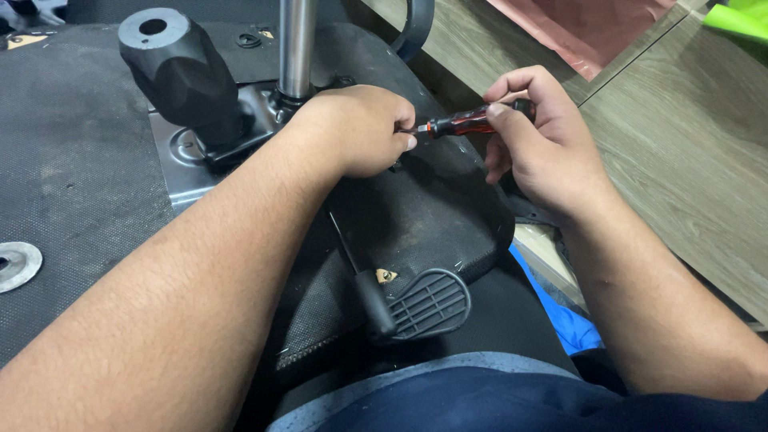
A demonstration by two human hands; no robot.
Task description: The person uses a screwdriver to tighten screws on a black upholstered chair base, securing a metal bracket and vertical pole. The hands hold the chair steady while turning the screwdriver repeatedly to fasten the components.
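Red and black, the handle of a small screwdriver [470, 122] is lying pinched between the thumb and curled fingers of the right hand [544, 148], shaft pointing left. The left hand [360, 128] is closing its fingertips around the metal tip, just above the black fabric underside of an overturned office chair seat [72, 160]. A chrome gas-lift column [296, 44] is rising from the steel mounting plate [180, 156], and a ribbed black adjustment lever [420, 304] is projecting toward the viewer.
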